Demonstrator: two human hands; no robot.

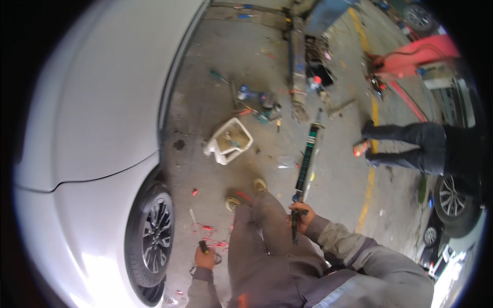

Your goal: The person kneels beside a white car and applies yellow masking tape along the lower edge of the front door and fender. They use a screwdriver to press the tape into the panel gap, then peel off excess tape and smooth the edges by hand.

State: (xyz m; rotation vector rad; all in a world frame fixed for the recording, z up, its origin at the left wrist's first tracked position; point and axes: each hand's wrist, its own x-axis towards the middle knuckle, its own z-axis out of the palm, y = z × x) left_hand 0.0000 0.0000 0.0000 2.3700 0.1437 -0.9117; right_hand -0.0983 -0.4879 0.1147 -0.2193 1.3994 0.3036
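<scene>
My right hand (304, 218) is closed round the handle of a caulking gun (308, 154) loaded with a long black and green tube. The gun tilts slightly, its nozzle pointing away from me over the floor. Low on the left, my left hand (205, 258) is closed on a small black tool (204, 247) with a bit of yellow. Most of that tool is hidden by my fingers, so its kind does not show. A thin loop hangs beside this hand. Tangled red cord (214, 242) lies on the floor close to it.
A white car (102, 113) with its wheel (154, 236) stands along my left. Ahead on the floor are a white tub (245, 134), a blue cordless power tool (251, 94) and scattered tools. Another person's legs (405, 143) show at the right, near a red lift arm (416, 54).
</scene>
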